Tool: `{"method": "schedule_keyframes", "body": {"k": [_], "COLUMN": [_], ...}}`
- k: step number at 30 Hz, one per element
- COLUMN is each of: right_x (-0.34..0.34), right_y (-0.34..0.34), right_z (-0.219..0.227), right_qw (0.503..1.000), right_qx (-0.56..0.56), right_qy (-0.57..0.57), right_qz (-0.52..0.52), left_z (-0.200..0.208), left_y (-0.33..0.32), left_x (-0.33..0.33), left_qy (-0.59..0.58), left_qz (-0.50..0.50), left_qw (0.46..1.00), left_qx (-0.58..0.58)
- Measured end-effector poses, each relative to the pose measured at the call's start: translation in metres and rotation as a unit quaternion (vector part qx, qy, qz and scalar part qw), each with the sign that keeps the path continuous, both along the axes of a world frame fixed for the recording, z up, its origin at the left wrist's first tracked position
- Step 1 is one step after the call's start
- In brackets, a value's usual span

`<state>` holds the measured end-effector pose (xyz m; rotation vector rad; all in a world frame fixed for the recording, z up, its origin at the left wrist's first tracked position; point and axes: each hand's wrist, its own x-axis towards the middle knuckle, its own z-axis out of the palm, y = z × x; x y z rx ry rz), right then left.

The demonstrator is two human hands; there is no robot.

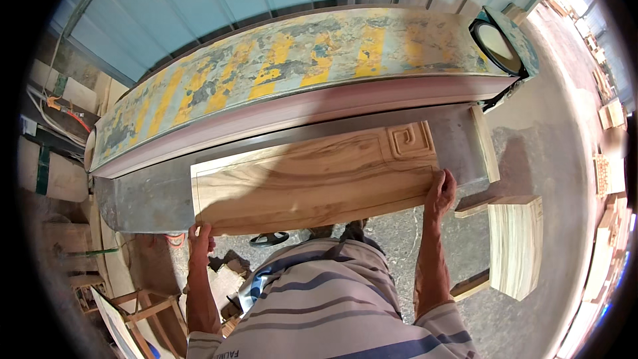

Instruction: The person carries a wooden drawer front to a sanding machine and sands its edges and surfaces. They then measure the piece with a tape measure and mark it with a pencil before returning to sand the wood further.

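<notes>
A long wooden panel (312,183) with streaky grain is held level in front of me. A squared spiral is carved in its far right corner, and a thin line runs near its edges. My left hand (201,237) grips the near left corner, fingers closed round the edge. At the right end, my right hand (440,193) is closed on the near corner. The panel overlaps the grey metal table (143,196) of a belt sander; whether it rests on it I cannot tell. Behind it runs the sander's pinkish belt (286,118), apart from the panel's far edge.
A worn cover with yellow stripes (372,50) tops the sander, and a round drum (497,48) stands at its right end. A stack of boards (515,246) is on the right. A wooden frame (149,316) stands lower left. Cables (50,103) hang at the left.
</notes>
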<state>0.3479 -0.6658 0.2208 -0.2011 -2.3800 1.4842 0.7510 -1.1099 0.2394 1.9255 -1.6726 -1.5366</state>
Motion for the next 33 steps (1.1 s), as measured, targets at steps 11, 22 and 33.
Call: {"method": "schedule_keyframes", "body": {"k": [11,22,33], "right_x": [-0.026,-0.045,0.011], "right_y": [-0.020,-0.043,-0.109], "right_z": [0.011,0.003,0.030], "right_qw": [0.995,0.990,0.997], "right_qx": [-0.097,-0.123,-0.064], "right_qy": [-0.034,-0.030,0.021], "right_qz": [-0.010,-0.068,-0.036], "left_z": [0.006,-0.029,-0.066], "left_y": [-0.013,-0.030,-0.163], "left_x": [-0.041,-0.038,0.069], "left_qy": [0.030,0.055,0.197], "left_qz": [-0.007,0.034,-0.113], "left_qw": [1.000,0.996,0.970], "left_qx": [-0.003,-0.059,0.087]}}
